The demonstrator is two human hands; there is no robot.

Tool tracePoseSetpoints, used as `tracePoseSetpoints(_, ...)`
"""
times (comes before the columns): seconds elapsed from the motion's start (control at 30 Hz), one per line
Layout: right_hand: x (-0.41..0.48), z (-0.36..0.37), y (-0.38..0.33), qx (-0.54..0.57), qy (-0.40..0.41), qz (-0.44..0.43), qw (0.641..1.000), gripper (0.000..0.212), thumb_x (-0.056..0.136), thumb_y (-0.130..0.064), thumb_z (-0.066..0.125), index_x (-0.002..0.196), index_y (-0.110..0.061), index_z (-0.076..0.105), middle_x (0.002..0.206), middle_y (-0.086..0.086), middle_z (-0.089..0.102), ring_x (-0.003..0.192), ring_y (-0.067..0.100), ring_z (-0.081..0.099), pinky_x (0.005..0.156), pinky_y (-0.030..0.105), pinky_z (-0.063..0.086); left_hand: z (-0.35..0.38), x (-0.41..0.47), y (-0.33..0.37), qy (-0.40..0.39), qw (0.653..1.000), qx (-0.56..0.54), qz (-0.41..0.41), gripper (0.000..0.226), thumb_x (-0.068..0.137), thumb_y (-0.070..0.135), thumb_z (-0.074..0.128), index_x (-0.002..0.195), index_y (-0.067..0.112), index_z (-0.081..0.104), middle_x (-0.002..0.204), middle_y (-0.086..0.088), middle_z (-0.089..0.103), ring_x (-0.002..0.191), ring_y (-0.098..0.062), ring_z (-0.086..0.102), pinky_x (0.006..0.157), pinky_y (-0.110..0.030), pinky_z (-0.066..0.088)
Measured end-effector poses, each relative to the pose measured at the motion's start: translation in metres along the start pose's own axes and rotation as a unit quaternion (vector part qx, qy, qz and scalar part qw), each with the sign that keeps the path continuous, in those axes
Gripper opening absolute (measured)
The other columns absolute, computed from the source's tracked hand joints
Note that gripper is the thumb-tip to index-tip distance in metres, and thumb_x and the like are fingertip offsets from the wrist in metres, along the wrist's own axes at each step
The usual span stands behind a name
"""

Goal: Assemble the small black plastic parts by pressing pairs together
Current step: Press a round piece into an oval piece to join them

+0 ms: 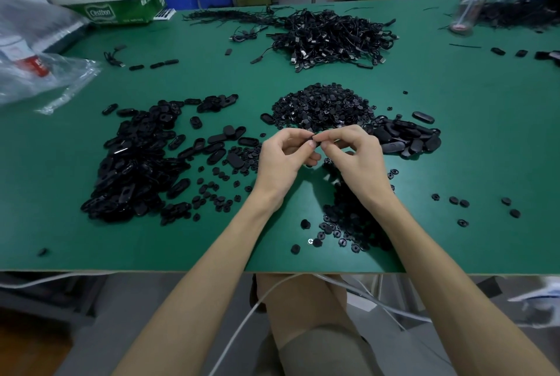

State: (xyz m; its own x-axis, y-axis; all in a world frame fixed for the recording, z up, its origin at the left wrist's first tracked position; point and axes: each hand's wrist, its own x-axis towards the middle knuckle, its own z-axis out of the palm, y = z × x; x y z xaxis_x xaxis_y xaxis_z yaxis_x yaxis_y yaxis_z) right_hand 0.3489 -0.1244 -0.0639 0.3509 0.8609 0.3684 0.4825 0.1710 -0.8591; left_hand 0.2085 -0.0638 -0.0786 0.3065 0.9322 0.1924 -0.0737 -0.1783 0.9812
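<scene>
Head view: left hand [283, 157] and right hand [353, 154] meet just on the near side of the round-part pile [321, 105], above the bench [212, 242]. Both pinch the small black parts [313, 137] between thumb and fingertip, tips touching. The fingers hide most of the parts, so I can't tell if the pair is seated or only lined up. Looks like mid-press.

Risks:
- Skewed press: the pieces are tiny with little grip area, so one could tilt and jam or half-seat.
- Slip: a piece popping out would land in the loose scatter [351, 224], nearer the person than the pile, and be lost among lookalikes.
- Right forearm hangs over that scatter, and a drag could sweep pieces toward the bench edge.
- Oval shell heap [136, 169] left of the pile and cable heap [330, 39] behind it are well apart. No concern.
</scene>
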Motion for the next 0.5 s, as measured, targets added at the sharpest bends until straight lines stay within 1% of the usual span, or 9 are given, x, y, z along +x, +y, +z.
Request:
tracePoseSetpoints(0.1,0.0003,0.0012,0.0013,0.006,0.005,0.006,1.0,0.023,0.095,-0.009,0.067,0.108,-0.024,0.078,0.108,-0.002,0.066,0.093,0.014,0.066,0.081,0.024,0.054,0.0001,0.0005,-0.0001,0.007,1.0,-0.003,-0.008,0.013,0.095,0.0,0.069,0.108,0.0,0.07,0.088,-0.011,0.077,0.074,-0.019,0.074,0.073,-0.027,0.06)
tracePoseSetpoints(0.17,0.0009,0.001,0.0029,0.019,0.013,0.016,1.0,0.025,0.095,-0.008,0.067,0.114,-0.024,0.074,0.105,0.001,0.069,0.092,0.016,0.067,0.08,0.028,0.055,0.0009,0.0004,0.0,0.004,1.0,-0.005,-0.012,0.012,0.095,0.0,0.07,0.107,0.001,0.071,0.084,-0.008,0.076,0.074,-0.018,0.074,0.072,-0.027,0.06)
tracePoseSetpoints(0.3,0.003,0.0006,0.0057,0.042,0.013,0.026,0.999,0.017,0.094,-0.004,0.069,0.106,-0.013,0.076,0.091,-0.001,0.075,0.081,0.014,0.072,0.078,0.036,0.06,0.0014,0.0006,0.0,-0.007,1.0,-0.002,-0.016,0.012,0.093,0.0,0.072,0.105,0.001,0.072,0.082,-0.006,0.077,0.075,-0.019,0.074,0.072,-0.03,0.061)
tracePoseSetpoints(0.43,0.0023,0.0016,0.007,0.058,0.011,0.029,0.998,0.014,0.092,-0.003,0.071,0.102,-0.012,0.076,0.089,-0.001,0.076,0.083,0.015,0.073,0.081,0.041,0.061,0.0016,0.0003,-0.0002,-0.008,1.0,0.011,-0.019,0.012,0.094,-0.002,0.069,0.106,0.0,0.072,0.085,-0.008,0.078,0.075,-0.019,0.075,0.074,-0.032,0.063)
tracePoseSetpoints(0.5,0.0017,0.0023,0.0063,0.062,0.002,0.032,0.998,0.015,0.092,-0.003,0.071,0.1,-0.014,0.076,0.089,-0.001,0.076,0.085,0.018,0.073,0.082,0.043,0.061,0.0027,-0.0002,0.0001,-0.003,1.0,0.023,-0.018,0.013,0.094,-0.004,0.067,0.103,0.003,0.073,0.088,-0.011,0.078,0.076,-0.022,0.076,0.076,-0.032,0.063)
